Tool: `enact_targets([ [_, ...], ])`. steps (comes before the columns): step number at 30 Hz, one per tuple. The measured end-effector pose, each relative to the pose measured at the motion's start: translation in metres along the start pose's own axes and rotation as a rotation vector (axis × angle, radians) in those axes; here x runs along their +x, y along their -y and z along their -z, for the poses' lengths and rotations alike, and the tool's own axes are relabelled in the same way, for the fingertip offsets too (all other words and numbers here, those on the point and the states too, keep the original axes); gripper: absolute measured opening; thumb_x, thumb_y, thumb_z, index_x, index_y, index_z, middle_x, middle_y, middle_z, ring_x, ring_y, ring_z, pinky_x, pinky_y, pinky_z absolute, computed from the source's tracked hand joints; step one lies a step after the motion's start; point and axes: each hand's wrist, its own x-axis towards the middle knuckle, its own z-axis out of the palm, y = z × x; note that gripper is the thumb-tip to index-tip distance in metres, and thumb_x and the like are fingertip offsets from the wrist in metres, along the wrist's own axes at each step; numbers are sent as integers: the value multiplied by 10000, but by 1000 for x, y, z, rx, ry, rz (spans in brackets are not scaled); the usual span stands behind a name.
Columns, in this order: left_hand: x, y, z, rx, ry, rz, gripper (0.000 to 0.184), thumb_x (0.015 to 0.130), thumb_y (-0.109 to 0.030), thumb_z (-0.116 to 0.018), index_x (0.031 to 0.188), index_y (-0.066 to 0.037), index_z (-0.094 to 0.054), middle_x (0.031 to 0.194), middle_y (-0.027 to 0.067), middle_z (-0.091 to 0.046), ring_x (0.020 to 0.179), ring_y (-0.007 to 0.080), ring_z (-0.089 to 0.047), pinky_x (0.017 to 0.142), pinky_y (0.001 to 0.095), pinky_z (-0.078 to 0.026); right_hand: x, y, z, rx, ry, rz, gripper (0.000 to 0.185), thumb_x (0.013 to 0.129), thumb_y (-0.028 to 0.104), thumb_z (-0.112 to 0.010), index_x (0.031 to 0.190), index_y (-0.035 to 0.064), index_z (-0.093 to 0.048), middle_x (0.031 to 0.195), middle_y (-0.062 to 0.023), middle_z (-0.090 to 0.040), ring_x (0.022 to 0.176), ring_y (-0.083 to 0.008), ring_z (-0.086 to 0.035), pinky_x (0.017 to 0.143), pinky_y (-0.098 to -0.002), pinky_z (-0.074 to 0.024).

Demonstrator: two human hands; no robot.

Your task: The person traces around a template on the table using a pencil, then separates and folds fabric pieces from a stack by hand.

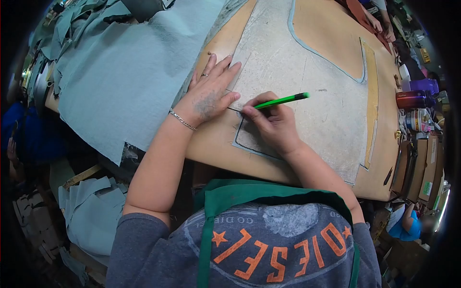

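Observation:
My right hand [273, 124] pinches a green pencil [283, 100] with a dark band near its end. Its thin dark tip points left, toward my left thumb, over the edge of a scuffed greyish-white sheet [307, 115]. My left hand [211, 93] lies flat with fingers apart, across the edge of that sheet and the tan surface [211, 139] beneath. A ring and a chain bracelet are on this hand and wrist. The sheet has pale blue borders along a curved cutout and a notch near my right wrist. Whether the tip touches the surface I cannot tell.
Pale blue-green material [120, 72] drapes over the left of the work surface, with scraps [91, 211] piled lower left. A yellowish strip [370, 105] lies along the sheet's right side. Cups [414, 99] and boxes [427, 168] stand at right. Another person's hands [379, 24] work top right.

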Motion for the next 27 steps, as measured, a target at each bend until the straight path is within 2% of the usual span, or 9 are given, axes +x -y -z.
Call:
enact_targets([
  [2,1,-1,2,12,17,4,567,788,-293,-537,1298,-161,-328,1397,63,-204,1306,292,-96,998,551,-100,5,-1,-6,-11,13,65,131,774,124,-620,794,36,-525,624,-60,-540,548,-123,-505,522,-245,-407],
  [5,0,2,-1,24,4,-11,565,787,-290,-537,1296,-160,-331,1396,63,-204,1308,288,-89,999,550,-100,2,2,8,-16,39,-27,123,776,122,-618,795,40,-529,625,-56,-538,558,-120,-513,526,-242,-410],
  [6,0,3,-1,26,-1,-13,562,786,-288,-537,1294,-160,-334,1396,62,-204,1308,286,-88,999,550,-98,-1,3,8,130,-10,-32,122,774,122,-621,798,42,-533,619,-49,-531,548,-112,-503,524,-239,-410],
  [10,0,2,-2,12,-2,-11,558,779,-287,-541,1287,-159,-349,1395,61,-206,1309,282,-87,999,548,-90,3,3,8,-46,25,7,123,769,122,-627,801,48,-534,604,-51,-517,522,-106,-475,502,-247,-400],
  [13,0,0,1,-1,13,4,569,769,-294,-548,1285,-157,-352,1392,62,-213,1308,282,-92,996,549,-89,8,8,0,-21,12,-14,146,763,132,-635,793,51,-517,582,-68,-484,495,-111,-448,487,-248,-393],
  [16,2,-2,3,-10,28,7,581,762,-298,-553,1286,-151,-349,1391,64,-219,1308,284,-95,991,551,-93,5,-3,2,95,-13,-6,149,773,132,-627,802,43,-512,600,-48,-502,512,-96,-448,494,-231,-392],
  [20,1,2,2,-14,-1,4,627,744,-320,-564,1288,-107,-337,1381,71,-242,1305,283,-111,991,543,-106,-5,3,33,387,-91,-178,120,809,114,-583,813,48,-483,712,-11,-533,635,-75,-500,567,-212,-411],
  [23,1,0,1,27,-36,-16,631,742,-302,-560,1280,-62,-332,1363,88,-266,1295,288,-144,987,544,-147,-25,10,92,414,-388,-352,103,820,89,-530,888,68,-454,740,-24,-525,681,-103,-522,620,-228,-427],
  [27,-2,0,-7,39,-165,-138,592,756,-272,-561,1268,-60,-354,1335,113,-307,1278,315,-188,977,538,-181,-77,3,212,111,-764,-245,126,793,58,-444,917,50,-464,698,-19,-487,641,-106,-496,604,-239,-410],
])
